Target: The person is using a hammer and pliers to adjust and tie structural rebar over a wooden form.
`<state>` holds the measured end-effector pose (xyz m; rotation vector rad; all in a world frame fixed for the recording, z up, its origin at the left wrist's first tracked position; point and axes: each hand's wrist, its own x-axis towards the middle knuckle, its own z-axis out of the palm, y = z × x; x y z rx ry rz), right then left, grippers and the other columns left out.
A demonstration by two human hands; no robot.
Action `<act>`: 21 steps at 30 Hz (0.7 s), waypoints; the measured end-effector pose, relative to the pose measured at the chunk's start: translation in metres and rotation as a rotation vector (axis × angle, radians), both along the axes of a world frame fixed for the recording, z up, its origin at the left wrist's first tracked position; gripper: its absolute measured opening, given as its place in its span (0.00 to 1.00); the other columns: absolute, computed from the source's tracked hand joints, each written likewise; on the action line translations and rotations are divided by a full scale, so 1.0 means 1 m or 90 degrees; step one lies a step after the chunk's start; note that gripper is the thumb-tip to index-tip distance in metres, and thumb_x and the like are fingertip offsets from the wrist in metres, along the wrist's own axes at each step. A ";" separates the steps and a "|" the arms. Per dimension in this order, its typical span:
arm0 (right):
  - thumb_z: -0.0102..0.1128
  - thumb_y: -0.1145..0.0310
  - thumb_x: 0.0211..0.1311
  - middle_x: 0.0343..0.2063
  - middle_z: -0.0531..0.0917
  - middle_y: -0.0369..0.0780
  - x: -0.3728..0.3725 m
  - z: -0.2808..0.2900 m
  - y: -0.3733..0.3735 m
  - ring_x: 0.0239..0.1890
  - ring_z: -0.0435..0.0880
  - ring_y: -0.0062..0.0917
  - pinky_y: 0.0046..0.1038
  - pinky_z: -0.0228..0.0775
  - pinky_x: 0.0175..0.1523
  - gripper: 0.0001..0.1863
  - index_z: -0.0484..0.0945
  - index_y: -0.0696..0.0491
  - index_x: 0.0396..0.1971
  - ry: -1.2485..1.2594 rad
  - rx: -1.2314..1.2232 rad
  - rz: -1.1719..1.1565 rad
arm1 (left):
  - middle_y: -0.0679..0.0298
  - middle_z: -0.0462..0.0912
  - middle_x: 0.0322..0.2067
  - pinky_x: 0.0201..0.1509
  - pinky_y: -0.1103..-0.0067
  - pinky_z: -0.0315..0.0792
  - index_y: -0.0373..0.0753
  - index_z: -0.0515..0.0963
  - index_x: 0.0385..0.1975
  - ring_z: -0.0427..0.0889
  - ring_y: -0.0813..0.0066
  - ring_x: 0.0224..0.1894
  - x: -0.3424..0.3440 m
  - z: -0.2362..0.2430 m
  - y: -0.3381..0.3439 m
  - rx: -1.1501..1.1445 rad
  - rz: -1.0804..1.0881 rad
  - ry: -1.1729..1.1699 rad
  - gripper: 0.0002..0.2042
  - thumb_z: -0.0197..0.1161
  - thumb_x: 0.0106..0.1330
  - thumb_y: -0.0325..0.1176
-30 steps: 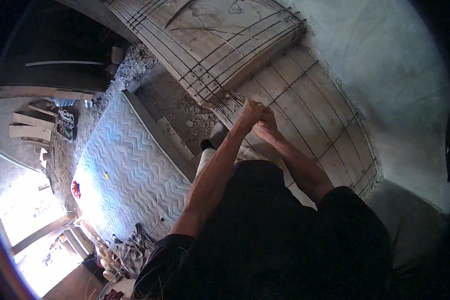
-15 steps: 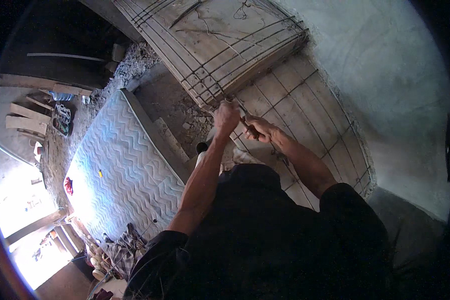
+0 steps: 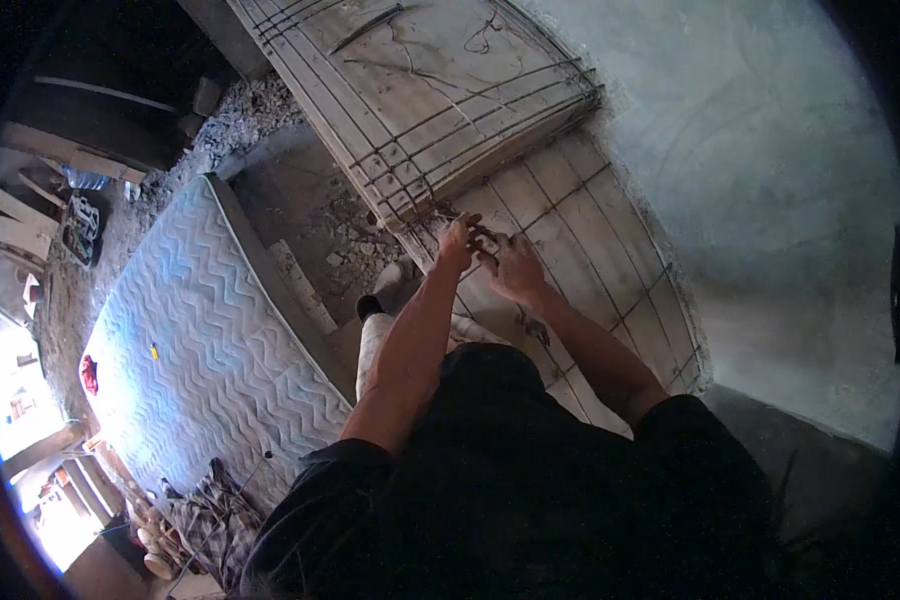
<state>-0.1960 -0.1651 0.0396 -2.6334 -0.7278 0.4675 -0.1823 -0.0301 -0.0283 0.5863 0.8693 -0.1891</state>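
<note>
Both my hands work close together over the steel rebar grid, beside the corner of a raised step. My left hand is closed near the rebar ends at that corner; what sits in its fingers is too small to name. Right beside it, my right hand has its fingers curled around a dark hand tool, mostly covered by the fingers, so its exact kind cannot be seen. A small dark metal object lies on the grid just below my right forearm.
Long rebars and loose wire lie across the raised step. A mattress lies to the left, with a yellow object on it. Rubble fills the gap between. A plastered wall bounds the right.
My view has shifted, moving the scene leftward. My right hand has turned from palm-up around the tool's handle to back-of-hand up, close against my left hand.
</note>
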 end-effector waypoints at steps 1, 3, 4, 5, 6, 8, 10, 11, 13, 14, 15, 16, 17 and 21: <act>0.51 0.54 0.57 0.32 0.71 0.48 0.000 0.000 0.003 0.34 0.74 0.41 0.39 0.69 0.33 0.23 0.65 0.60 0.39 -0.154 -0.057 0.018 | 0.63 0.76 0.39 0.40 0.71 0.68 0.36 0.71 0.40 0.73 0.70 0.41 0.002 -0.003 0.000 -0.004 0.003 0.002 0.13 0.49 0.64 0.38; 0.49 0.55 0.59 0.32 0.71 0.49 0.001 -0.001 0.006 0.34 0.74 0.43 0.39 0.69 0.32 0.21 0.66 0.60 0.38 -0.304 -0.114 0.040 | 0.62 0.76 0.38 0.42 0.71 0.68 0.35 0.72 0.39 0.75 0.69 0.40 0.005 -0.006 0.001 0.057 -0.044 -0.001 0.13 0.48 0.65 0.39; 0.47 0.55 0.60 0.29 0.71 0.46 0.005 -0.002 0.007 0.30 0.73 0.40 0.38 0.68 0.30 0.20 0.67 0.59 0.38 -0.193 -0.090 0.034 | 0.62 0.76 0.38 0.42 0.71 0.68 0.35 0.72 0.39 0.75 0.69 0.40 0.005 -0.007 0.001 0.055 -0.042 0.001 0.13 0.48 0.65 0.39; 0.45 0.55 0.61 0.27 0.72 0.44 0.010 -0.003 0.008 0.27 0.73 0.37 0.36 0.67 0.27 0.20 0.68 0.59 0.37 -0.082 -0.065 0.028 | 0.60 0.76 0.36 0.41 0.71 0.69 0.36 0.72 0.38 0.76 0.68 0.38 0.005 -0.007 0.002 0.068 -0.043 0.018 0.14 0.48 0.64 0.40; 0.44 0.55 0.62 0.24 0.72 0.41 0.016 -0.005 0.008 0.23 0.72 0.34 0.35 0.66 0.25 0.19 0.69 0.58 0.37 0.030 -0.040 0.017 | 0.58 0.76 0.35 0.39 0.71 0.71 0.36 0.72 0.38 0.77 0.66 0.35 0.005 -0.003 0.002 0.082 -0.048 0.034 0.15 0.48 0.64 0.42; 0.41 0.54 0.63 0.18 0.73 0.36 0.021 -0.008 0.008 0.16 0.71 0.28 0.32 0.63 0.21 0.19 0.70 0.56 0.36 0.252 0.013 -0.005 | 0.57 0.76 0.33 0.38 0.70 0.72 0.36 0.72 0.37 0.78 0.65 0.33 0.001 0.003 0.006 0.096 -0.054 0.052 0.15 0.49 0.64 0.43; 0.40 0.54 0.63 0.18 0.73 0.36 0.019 -0.011 0.004 0.16 0.71 0.27 0.31 0.63 0.20 0.19 0.70 0.57 0.36 0.324 0.040 -0.046 | 0.59 0.78 0.32 0.40 0.73 0.71 0.33 0.69 0.36 0.77 0.68 0.32 -0.011 0.023 0.015 0.026 -0.142 0.016 0.19 0.53 0.60 0.46; 0.39 0.54 0.64 0.18 0.73 0.36 0.015 -0.012 0.003 0.15 0.71 0.26 0.30 0.63 0.20 0.20 0.70 0.57 0.36 0.395 0.069 -0.083 | 0.59 0.78 0.32 0.40 0.73 0.71 0.33 0.69 0.36 0.77 0.68 0.32 -0.014 0.019 0.018 0.025 -0.145 0.018 0.19 0.53 0.60 0.46; 0.37 0.53 0.64 0.17 0.73 0.35 0.017 -0.009 0.004 0.15 0.70 0.25 0.28 0.62 0.19 0.21 0.70 0.57 0.36 0.529 0.124 -0.144 | 0.58 0.77 0.30 0.37 0.68 0.72 0.33 0.69 0.34 0.78 0.65 0.30 -0.010 0.010 0.023 -0.120 -0.133 -0.009 0.20 0.52 0.60 0.49; 0.37 0.52 0.64 0.17 0.73 0.35 0.018 -0.006 0.004 0.15 0.70 0.24 0.27 0.61 0.18 0.22 0.70 0.57 0.36 0.595 0.151 -0.176 | 0.57 0.75 0.27 0.32 0.65 0.72 0.35 0.68 0.31 0.78 0.61 0.27 -0.005 0.004 0.016 -0.239 -0.054 -0.074 0.16 0.49 0.62 0.45; 0.36 0.52 0.64 0.17 0.73 0.35 0.021 -0.005 0.002 0.15 0.70 0.23 0.27 0.61 0.17 0.22 0.69 0.57 0.36 0.660 0.177 -0.212 | 0.57 0.75 0.27 0.32 0.65 0.72 0.35 0.68 0.31 0.78 0.61 0.27 -0.002 0.003 0.011 -0.243 -0.053 -0.077 0.16 0.49 0.62 0.45; 0.35 0.52 0.65 0.17 0.73 0.35 0.024 -0.003 0.001 0.15 0.70 0.22 0.26 0.60 0.17 0.23 0.69 0.58 0.35 0.723 0.204 -0.248 | 0.57 0.75 0.26 0.28 0.65 0.72 0.36 0.67 0.30 0.78 0.61 0.25 0.001 0.001 0.006 -0.198 -0.015 -0.037 0.13 0.48 0.62 0.42; 0.34 0.51 0.65 0.17 0.73 0.35 0.028 -0.002 -0.001 0.14 0.70 0.21 0.25 0.60 0.16 0.23 0.69 0.58 0.35 0.786 0.231 -0.284 | 0.57 0.74 0.26 0.25 0.65 0.72 0.36 0.67 0.28 0.77 0.60 0.24 0.004 0.000 0.002 -0.153 0.024 0.002 0.11 0.46 0.62 0.38; 0.35 0.51 0.64 0.21 0.78 0.43 0.026 -0.007 -0.002 0.21 0.77 0.37 0.35 0.68 0.25 0.25 0.68 0.60 0.38 0.135 0.059 -0.022 | 0.58 0.73 0.24 0.20 0.67 0.71 0.33 0.66 0.29 0.78 0.61 0.23 0.018 -0.007 -0.009 -0.041 0.055 0.057 0.10 0.42 0.61 0.34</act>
